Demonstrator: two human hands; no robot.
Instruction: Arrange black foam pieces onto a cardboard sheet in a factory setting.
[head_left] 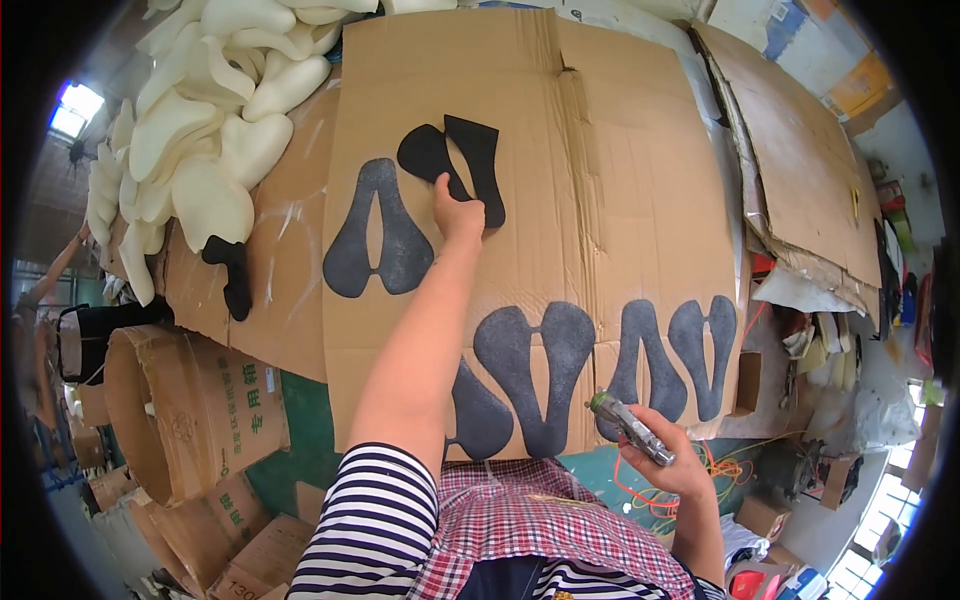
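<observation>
Well forward over the cardboard sheet (640,200), my left hand (460,212) pinches the near edge of a black saddle-shaped piece (481,155), thumb on top. That piece has a long slot and looks folded or tilted. In my right hand (675,460), close to my body, is a spray gun (640,430) with a green-and-metal body; its nozzle points forward and left. Beside my left forearm lies a dark grey piece (350,255) of the same shape with a whitish speckled surface. Similar pieces line the near edge: one (505,345) in the middle and others (660,375) (690,340) at the right.
Cream foam pads (220,150) are heaped at the far left, with a small black piece (232,280) below them. Cardboard boxes (190,410) stand on the left floor. An orange hose (640,492) trails by my right hand. More cardboard (800,150) lies at right.
</observation>
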